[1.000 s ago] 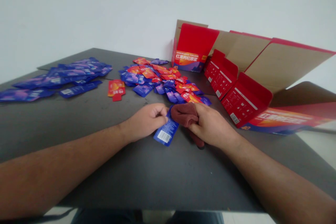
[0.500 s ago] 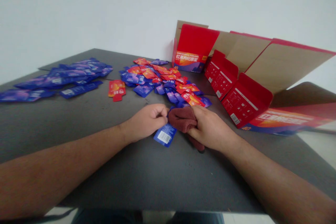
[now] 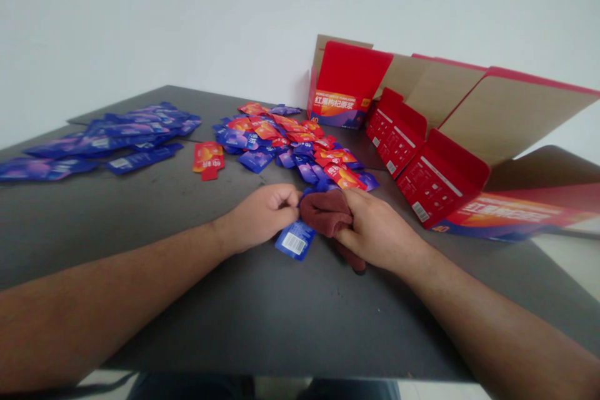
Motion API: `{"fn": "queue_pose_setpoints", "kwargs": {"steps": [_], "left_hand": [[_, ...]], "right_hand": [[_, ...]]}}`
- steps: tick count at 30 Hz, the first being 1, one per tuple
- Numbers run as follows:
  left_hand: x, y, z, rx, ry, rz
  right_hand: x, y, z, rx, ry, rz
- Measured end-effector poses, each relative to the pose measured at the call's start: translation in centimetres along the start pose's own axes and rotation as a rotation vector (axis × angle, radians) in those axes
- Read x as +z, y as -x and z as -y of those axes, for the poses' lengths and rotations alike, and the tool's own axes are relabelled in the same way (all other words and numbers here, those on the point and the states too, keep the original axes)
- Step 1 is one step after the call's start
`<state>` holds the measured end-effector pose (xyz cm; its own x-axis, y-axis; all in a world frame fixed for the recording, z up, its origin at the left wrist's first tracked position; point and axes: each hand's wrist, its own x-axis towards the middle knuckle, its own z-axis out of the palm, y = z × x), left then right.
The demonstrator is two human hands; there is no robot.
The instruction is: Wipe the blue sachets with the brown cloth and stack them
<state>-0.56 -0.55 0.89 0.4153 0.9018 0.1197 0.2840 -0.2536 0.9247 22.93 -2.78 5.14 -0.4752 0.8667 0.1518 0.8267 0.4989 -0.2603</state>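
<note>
A brown cloth (image 3: 325, 212) is bunched in my right hand (image 3: 377, 228), whose fingers are wrapped round it. Just left of the cloth, my left hand (image 3: 262, 215) is closed in a pinch on the edge of a blue sachet (image 3: 296, 240). The sachet's barcode side faces up, and its upper part is hidden by the cloth and my fingers. Right behind both hands lies a mixed pile of red and blue sachets (image 3: 285, 136). A single red sachet (image 3: 209, 158) lies apart, to the left of that pile.
Blue sachets (image 3: 135, 128) form a second pile at the left of the dark table (image 3: 225, 319). Open red boxes (image 3: 434, 184) with raised flaps run along the right side, and another box (image 3: 340, 109) stands at the back near the wall.
</note>
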Motion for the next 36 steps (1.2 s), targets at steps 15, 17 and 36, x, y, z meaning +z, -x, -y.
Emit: {"fn": "queue_pose_setpoints", "kwargs": {"steps": [15,17,36], "left_hand": [[0.06,-0.05,0.77,-0.005,-0.021,-0.010],[0.04,-0.04,0.85,-0.002,-0.024,-0.016],[0.14,-0.16,0.36,-0.065,-0.011,-0.033]], "right_hand": [[-0.24,0.04,0.17,0.071,0.007,-0.054],[-0.12,0.16,0.30,0.026,0.017,-0.039],[0.17,0.74,0.43,-0.146,0.107,0.017]]}}
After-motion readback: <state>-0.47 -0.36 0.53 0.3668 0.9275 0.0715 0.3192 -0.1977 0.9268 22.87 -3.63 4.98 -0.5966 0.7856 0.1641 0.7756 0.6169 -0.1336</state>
